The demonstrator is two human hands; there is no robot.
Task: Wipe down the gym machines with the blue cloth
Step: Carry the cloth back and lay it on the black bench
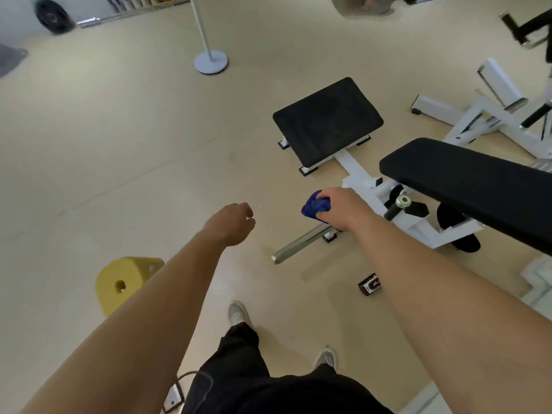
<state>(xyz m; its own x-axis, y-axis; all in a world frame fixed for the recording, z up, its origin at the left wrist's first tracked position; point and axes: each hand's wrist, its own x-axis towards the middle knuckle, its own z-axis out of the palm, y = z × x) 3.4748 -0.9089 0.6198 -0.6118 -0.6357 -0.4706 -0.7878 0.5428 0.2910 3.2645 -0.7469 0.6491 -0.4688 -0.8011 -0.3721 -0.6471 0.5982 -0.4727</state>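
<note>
My right hand grips the bunched blue cloth in the air, above the chrome bar of a white-framed gym machine. The machine has a black angled pad low over the floor and a long black padded bench to the right. My left hand hangs over bare floor to the left of the cloth, fingers loosely curled, holding nothing.
A yellow foam block sits on the floor at lower left. A white pole stand rises behind. Another white machine frame stands at right. A small black item lies near my right forearm. A barbell plate is far left.
</note>
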